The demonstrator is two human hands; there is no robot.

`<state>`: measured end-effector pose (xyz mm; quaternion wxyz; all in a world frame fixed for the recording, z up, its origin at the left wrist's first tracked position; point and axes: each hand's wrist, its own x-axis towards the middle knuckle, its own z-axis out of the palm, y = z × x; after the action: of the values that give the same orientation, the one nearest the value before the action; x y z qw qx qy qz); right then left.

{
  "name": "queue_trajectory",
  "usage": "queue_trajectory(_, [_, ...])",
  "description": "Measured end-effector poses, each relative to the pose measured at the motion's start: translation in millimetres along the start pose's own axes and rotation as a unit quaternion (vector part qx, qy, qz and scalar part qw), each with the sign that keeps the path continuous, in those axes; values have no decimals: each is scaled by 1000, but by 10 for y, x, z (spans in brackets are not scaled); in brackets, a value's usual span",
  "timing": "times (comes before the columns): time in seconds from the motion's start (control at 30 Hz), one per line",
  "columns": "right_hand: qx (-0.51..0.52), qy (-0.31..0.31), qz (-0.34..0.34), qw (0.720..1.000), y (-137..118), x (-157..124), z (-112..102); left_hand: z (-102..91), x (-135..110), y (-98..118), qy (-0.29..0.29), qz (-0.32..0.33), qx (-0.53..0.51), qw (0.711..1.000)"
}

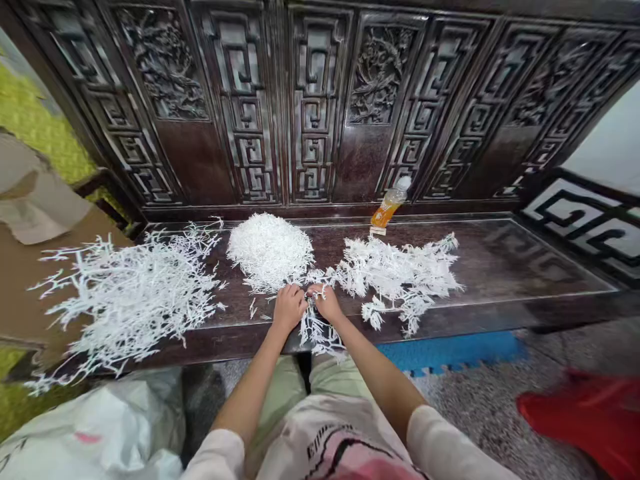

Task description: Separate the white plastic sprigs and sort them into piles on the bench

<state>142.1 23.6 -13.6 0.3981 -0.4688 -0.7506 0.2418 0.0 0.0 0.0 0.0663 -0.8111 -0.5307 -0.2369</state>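
Note:
My right hand (326, 304) is closed around a white plastic branch (316, 330) with small leafy sprigs, part of which hangs over the bench's front edge. Close beside it, my left hand (290, 307) has its fingers curled in and pinched at the same branch; its fingertips are partly hidden. Behind my left hand rises a rounded heap of small white plastic pieces (270, 250). To the right lies a pile of leafy white branches (400, 270). A larger tangle of thin, bare-looking white stems (145, 293) spreads at the left.
The dark wooden bench (490, 260) has a carved backrest (210, 160). A bottle of orange drink (390, 203) leans near the backrest. Cardboard (25, 280) sits at far left, above a white sack (115, 420). A blue mat (455, 351) and red cloth (585, 413) lie at right.

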Motion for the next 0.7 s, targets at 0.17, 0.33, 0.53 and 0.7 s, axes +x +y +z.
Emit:
queue_trajectory(0.17, [-4,1,28,1000,-23,-15,-32,-33,-2,26,0,9,-24,1000])
queue_trajectory(0.33, [-58,101,144,983,14,20,-77,-54,-87,-85,74,-127,-88,985])
queue_trajectory(0.53, [-25,45,119,992,-12,24,-88,-11,-59,-224,180,-365,-110,907])
queue_trajectory(0.7, [-38,34,86,995,-57,11,-120,-5,-47,-164,171,-354,-88,915])
